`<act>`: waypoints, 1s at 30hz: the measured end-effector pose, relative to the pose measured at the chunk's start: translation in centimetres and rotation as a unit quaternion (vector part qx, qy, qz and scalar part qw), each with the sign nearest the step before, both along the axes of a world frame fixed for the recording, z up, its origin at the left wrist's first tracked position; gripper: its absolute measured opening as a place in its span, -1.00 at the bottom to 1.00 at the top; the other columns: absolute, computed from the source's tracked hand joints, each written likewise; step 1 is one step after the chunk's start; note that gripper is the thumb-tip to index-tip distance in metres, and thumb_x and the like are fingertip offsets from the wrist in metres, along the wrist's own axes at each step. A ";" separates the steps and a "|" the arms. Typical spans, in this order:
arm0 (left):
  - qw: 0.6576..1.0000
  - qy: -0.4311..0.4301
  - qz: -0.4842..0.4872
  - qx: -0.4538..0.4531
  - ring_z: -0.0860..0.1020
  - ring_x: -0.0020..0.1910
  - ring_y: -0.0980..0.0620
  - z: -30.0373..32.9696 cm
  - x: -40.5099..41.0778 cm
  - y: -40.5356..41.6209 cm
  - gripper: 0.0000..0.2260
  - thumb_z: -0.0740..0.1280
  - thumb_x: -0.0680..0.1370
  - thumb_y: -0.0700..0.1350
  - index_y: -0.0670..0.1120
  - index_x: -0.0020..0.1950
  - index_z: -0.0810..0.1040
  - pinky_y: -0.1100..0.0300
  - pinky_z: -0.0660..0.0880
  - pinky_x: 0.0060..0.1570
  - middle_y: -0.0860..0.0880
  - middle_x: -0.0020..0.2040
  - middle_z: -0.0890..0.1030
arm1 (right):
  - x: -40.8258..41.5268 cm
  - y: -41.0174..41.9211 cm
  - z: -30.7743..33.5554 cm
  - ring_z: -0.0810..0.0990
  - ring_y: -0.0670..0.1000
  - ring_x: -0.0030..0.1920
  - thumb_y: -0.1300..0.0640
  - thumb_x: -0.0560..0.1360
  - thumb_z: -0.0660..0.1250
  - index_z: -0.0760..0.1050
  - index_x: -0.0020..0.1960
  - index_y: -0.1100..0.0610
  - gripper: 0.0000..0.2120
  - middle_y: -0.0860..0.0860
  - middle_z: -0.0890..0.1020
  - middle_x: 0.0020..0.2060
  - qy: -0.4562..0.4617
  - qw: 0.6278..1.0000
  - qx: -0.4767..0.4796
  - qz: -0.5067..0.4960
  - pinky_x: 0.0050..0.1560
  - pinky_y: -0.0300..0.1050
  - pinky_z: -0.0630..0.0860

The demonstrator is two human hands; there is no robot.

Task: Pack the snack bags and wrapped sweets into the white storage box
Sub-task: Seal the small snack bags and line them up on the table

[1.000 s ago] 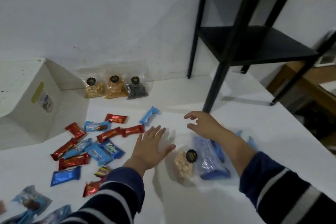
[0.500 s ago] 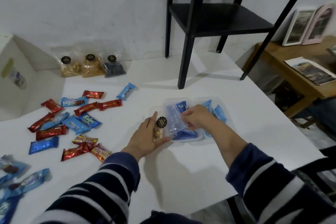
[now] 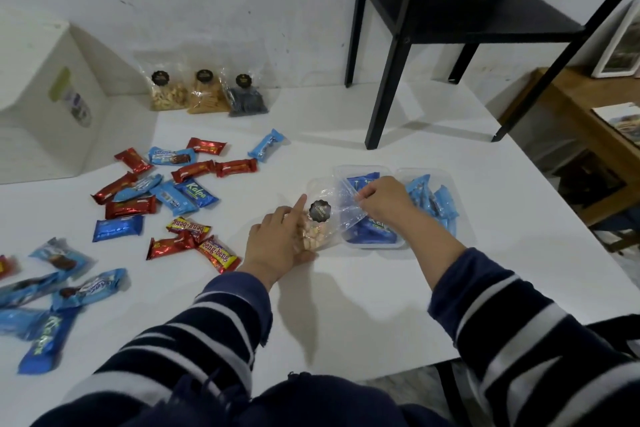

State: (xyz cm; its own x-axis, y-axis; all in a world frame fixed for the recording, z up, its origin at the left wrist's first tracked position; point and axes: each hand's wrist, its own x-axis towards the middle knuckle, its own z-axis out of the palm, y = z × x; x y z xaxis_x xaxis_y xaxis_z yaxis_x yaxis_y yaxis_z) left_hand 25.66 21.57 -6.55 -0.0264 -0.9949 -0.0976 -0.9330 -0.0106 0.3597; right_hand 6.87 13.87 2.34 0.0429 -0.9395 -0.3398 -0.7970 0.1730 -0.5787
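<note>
Between both hands (image 3: 277,239), snack bag (image 3: 317,229)

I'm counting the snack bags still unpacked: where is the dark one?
In the head view, the dark snack bag stands far left-centre against the wall, rightmost of three bags, beside the orange snack bag, left of the black shelf's leg.

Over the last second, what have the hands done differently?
Both hands came together on the clear snack bag: the left hand now grips its lower end and the right hand pinches its top, over the blue sweets tray. The scattered sweets and three bags by the wall lie as before.
</note>
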 end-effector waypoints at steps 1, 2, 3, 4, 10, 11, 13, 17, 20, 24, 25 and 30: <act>1.000 -0.004 0.007 0.002 0.32 0.35 -0.04 0.1 0.2 0.1 -0.03 0.40 0.35 0.29 0.15 0.53 -0.17 0.02 0.31 0.25 0.02 0.39 0.30 | 0.1 0.0 -0.2 0.59 0.09 0.08 0.27 0.52 0.29 0.64 0.06 0.20 -0.81 0.09 0.65 0.06 -0.003 1.000 -0.005 0.004 0.03 -0.20 0.45; 1.000 -0.006 0.013 0.007 0.31 0.37 -0.03 0.2 0.3 0.1 -0.04 0.40 0.36 0.29 0.16 0.53 -0.17 0.01 0.29 0.26 0.02 0.40 0.29 | 0.3 0.0 -0.5 0.59 0.08 0.05 0.30 0.51 0.28 0.64 0.05 0.20 -0.80 0.09 0.66 0.03 -0.007 1.000 -0.009 0.008 -0.01 -0.22 0.43; 1.000 -0.011 0.018 0.013 0.30 0.38 -0.04 0.2 0.4 0.2 -0.04 0.39 0.36 0.29 0.15 0.53 -0.17 0.00 0.28 0.26 0.02 0.41 0.28 | 0.4 -0.1 -0.6 0.59 0.07 -0.02 0.33 0.49 0.27 0.65 0.03 0.20 -0.79 0.08 0.66 -0.03 -0.011 1.000 -0.010 0.015 -0.06 -0.22 0.42; 0.999 -0.019 0.022 0.019 0.29 0.38 -0.04 0.3 0.4 0.3 -0.05 0.38 0.37 0.30 0.14 0.53 -0.18 -0.01 0.27 0.27 0.01 0.42 0.27 | 0.6 -0.2 -0.6 0.56 0.05 -0.11 0.34 0.48 0.25 0.65 -0.02 0.19 -0.78 0.06 0.65 -0.12 -0.018 1.000 -0.008 0.022 -0.13 -0.22 0.42; 0.998 -0.042 0.043 0.022 0.29 0.39 -0.08 0.1 0.2 0.6 -0.05 0.36 0.39 0.29 0.12 0.53 -0.21 -0.06 0.29 0.26 -0.01 0.43 0.25 | 1.8 -1.5 -0.5 0.43 -0.01 -0.36 0.21 0.46 0.27 0.58 -0.23 0.19 -0.85 0.00 0.48 -0.42 -0.019 0.999 0.006 0.034 -0.25 -0.18 0.40; 0.998 -0.039 0.046 0.020 0.29 0.39 -0.08 0.0 0.2 0.7 -0.05 0.36 0.39 0.29 0.12 0.53 -0.21 -0.06 0.29 0.26 -0.01 0.43 0.25 | 2.0 -1.6 -0.6 0.43 0.00 -0.36 0.21 0.47 0.27 0.57 -0.24 0.19 -0.84 0.02 0.47 -0.42 -0.011 0.999 0.003 0.036 -0.24 -0.18 0.40; 0.998 -0.034 0.049 0.013 0.28 0.39 -0.08 -0.1 0.3 0.9 -0.05 0.36 0.39 0.29 0.12 0.53 -0.22 -0.06 0.29 0.25 -0.01 0.43 0.25 | 2.2 -1.7 -1.0 0.40 -0.02 -0.40 0.22 0.47 0.25 0.48 -0.36 0.16 -0.77 0.02 0.43 -0.46 0.006 0.999 -0.001 0.037 -0.30 -0.20 0.38; 0.998 -0.031 0.056 0.014 0.27 0.40 -0.08 -0.4 0.3 1.0 -0.05 0.35 0.39 0.31 0.13 0.52 -0.23 -0.08 0.28 0.26 -0.02 0.45 0.24 | 2.4 -1.4 -2.3 0.30 -0.05 -0.46 0.19 0.51 0.18 0.27 -0.46 0.11 -0.64 -0.01 0.33 -0.53 0.008 0.999 -0.021 0.040 -0.46 -0.21 0.25; 0.997 -0.034 0.066 0.013 0.27 0.40 -0.09 -0.5 0.2 1.1 -0.05 0.32 0.39 0.34 0.13 0.52 -0.24 -0.09 0.29 0.26 -0.03 0.45 0.23 | 2.4 -1.5 -2.6 0.39 -0.02 -0.36 0.14 0.51 0.22 0.44 -0.31 0.18 -0.76 0.02 0.42 -0.45 -0.044 0.999 -0.014 0.028 -0.42 -0.29 0.32; 0.997 -0.038 0.069 0.013 0.27 0.39 -0.09 -0.6 0.2 1.2 -0.05 0.32 0.39 0.35 0.12 0.52 -0.26 -0.08 0.30 0.25 -0.03 0.44 0.23 | 2.8 -1.9 -2.7 0.52 0.10 -0.32 0.12 0.49 0.26 0.57 -0.08 0.35 -0.73 0.24 0.63 -0.25 -0.043 0.997 -0.047 0.031 -0.30 -0.19 0.47; 0.997 -0.040 0.070 0.012 0.27 0.39 -0.09 -0.6 0.2 1.2 -0.04 0.31 0.39 0.35 0.12 0.52 -0.26 -0.08 0.30 0.24 -0.03 0.44 0.23 | 2.9 -2.0 -2.7 0.56 0.17 -0.27 0.13 0.50 0.25 0.57 -0.06 0.35 -0.73 0.25 0.65 -0.17 -0.036 0.997 -0.055 0.031 -0.25 -0.15 0.51; 0.997 -0.044 0.069 0.012 0.28 0.39 -0.09 -0.8 0.2 1.2 -0.04 0.31 0.38 0.35 0.14 0.51 -0.27 -0.08 0.31 0.23 -0.03 0.44 0.23 | 3.2 -2.4 -3.2 0.52 -0.01 -0.27 0.14 0.46 0.26 0.58 -0.26 0.17 -0.81 0.06 0.64 -0.34 -0.014 0.998 -0.050 0.017 -0.32 -0.23 0.42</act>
State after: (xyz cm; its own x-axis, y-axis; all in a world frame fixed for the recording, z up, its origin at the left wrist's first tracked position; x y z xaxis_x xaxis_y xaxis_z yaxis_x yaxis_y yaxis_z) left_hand 25.87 22.77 -7.32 0.1201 -0.9858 -0.1173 -0.9498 -0.1485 0.2755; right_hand 10.10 11.49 -0.88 0.0847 -0.9664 -0.2428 -0.7842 0.0857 -0.6145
